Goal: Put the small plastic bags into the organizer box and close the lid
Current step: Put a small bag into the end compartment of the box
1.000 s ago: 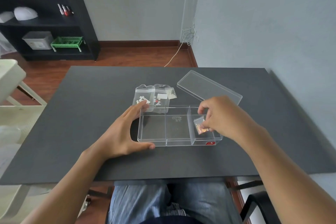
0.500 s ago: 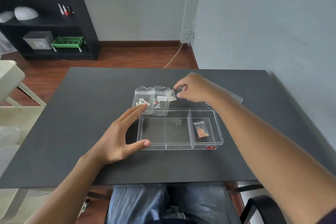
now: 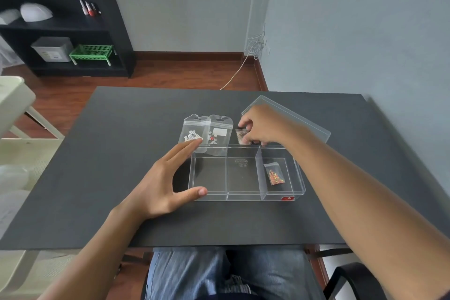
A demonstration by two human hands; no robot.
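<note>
A clear organizer box with three compartments lies open on the dark table. One small bag of orange bits lies in its right compartment. Behind the box lie two larger clear bags side by side. To their right is a small bag with dark bits; my right hand pinches it with thumb and fingers. My left hand is spread against the box's left end, thumb at the front corner, fingers at the back corner. The clear lid lies behind, partly hidden by my right hand.
A wall runs along the table's right edge. A dark shelf with a green basket stands far left across the floor. A white chair is beside the table's left edge, and a black chair arm is at the lower right.
My right hand let go of the orange-bit bag in the right compartment, reached back over the box and closed on the small dark-bit bag. My left hand stayed at the box.
</note>
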